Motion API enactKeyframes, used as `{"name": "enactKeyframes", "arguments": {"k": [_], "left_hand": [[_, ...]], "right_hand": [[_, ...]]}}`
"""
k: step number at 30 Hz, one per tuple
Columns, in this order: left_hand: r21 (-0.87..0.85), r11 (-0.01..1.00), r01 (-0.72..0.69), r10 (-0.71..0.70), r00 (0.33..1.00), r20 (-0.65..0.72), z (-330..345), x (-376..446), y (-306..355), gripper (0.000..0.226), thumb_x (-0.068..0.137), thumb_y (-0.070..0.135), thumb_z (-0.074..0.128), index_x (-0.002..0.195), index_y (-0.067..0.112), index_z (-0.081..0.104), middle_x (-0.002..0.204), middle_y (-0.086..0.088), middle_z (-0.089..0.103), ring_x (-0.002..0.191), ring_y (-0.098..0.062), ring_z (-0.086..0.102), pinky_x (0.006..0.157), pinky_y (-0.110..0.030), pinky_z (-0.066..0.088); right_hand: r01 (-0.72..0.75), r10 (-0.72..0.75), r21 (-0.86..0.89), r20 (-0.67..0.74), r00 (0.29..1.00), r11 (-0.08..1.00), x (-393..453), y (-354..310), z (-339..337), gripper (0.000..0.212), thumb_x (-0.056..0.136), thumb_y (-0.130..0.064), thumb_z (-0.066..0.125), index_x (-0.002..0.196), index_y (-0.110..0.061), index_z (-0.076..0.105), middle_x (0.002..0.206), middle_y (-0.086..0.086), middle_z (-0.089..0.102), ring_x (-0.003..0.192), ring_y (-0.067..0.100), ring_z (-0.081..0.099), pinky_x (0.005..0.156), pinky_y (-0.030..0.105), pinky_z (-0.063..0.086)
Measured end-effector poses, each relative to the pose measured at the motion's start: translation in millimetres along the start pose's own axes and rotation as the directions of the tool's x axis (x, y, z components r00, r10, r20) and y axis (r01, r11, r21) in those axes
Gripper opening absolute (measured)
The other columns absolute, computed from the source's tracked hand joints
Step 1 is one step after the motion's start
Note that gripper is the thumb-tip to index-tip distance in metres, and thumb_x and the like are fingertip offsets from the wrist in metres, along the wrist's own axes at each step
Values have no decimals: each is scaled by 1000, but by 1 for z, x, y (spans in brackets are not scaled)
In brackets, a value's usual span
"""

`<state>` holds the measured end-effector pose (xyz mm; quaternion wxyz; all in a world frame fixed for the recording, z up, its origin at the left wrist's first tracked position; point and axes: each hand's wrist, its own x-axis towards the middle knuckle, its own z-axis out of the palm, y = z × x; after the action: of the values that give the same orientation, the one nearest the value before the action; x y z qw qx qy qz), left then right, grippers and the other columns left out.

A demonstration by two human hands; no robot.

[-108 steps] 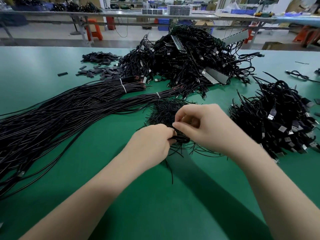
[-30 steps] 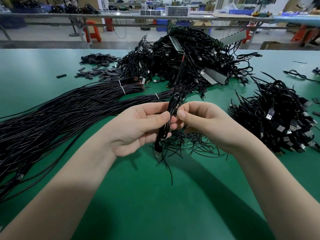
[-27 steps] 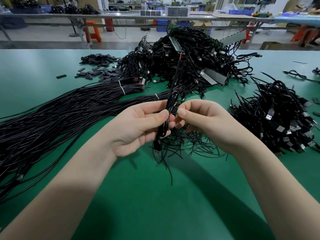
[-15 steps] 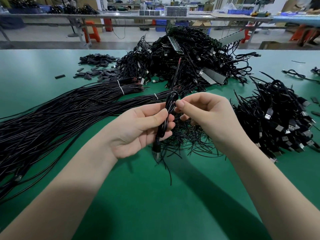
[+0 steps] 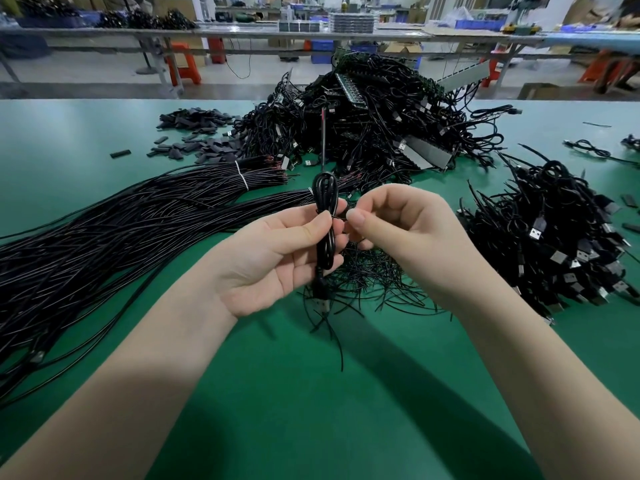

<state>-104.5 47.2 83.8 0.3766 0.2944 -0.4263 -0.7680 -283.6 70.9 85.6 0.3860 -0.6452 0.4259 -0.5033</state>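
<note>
Lying along the left side of the green table [image 5: 346, 427], a long sheaf of straight black cables [image 5: 121, 244] is stretching from the near left edge toward the middle, with white bands cinching its far ends. Farther back, a scatter of small black sleeves [image 5: 197, 133] is sitting on the mat. Right of the sheaf, the left hand [image 5: 273, 258] is gripping a folded cable bundle [image 5: 325, 216] upright above the table, thumb pressing across it and fingers curling behind. Its USB plug [image 5: 320, 304] is dangling below the palm, and one loose end is sticking up in front of the far heap of tangled cables [image 5: 374, 126]. Just right of the bundle, the right hand [image 5: 401, 233] is pinching what looks like a thin tie [image 5: 341, 219] at the bundle's middle, so both hands are meeting there. Under them a heap of loose ties [image 5: 374, 285] is lying on the mat. At the right, a pile of coiled cables [image 5: 554, 237] with USB plugs is resting.
</note>
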Motion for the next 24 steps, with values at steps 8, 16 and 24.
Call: {"name": "enactKeyframes", "arguments": {"k": [8,16,24], "left_hand": [[67,996,-63,61,998,21,4,-5,2,16,71,17,66,78,19,80,74,1,72,67,-8,70,66,-25,60],[235,966,-107,114,993,-19,3,-7,2,18,65,23,70,80,26,80,79,3,74,70,-8,70,66,-23,58],[294,949,-112,130,990,-45,6,-8,-1,17,67,25,72,82,26,80,79,4,74,73,-9,70,75,-27,59]], "right_hand": [[-167,162,203,40,986,965,1,2,0,8,88,-13,66,82,-8,64,77,8,69,70,17,60,67,25,51],[-308,294,346,96,951,886,1,-3,5,24,70,-38,74,83,-18,75,80,2,71,69,11,61,65,20,50],[-246,251,364,33,967,898,-1,-2,9,20,65,-26,78,75,-13,67,71,5,71,63,14,64,62,20,52]]}}
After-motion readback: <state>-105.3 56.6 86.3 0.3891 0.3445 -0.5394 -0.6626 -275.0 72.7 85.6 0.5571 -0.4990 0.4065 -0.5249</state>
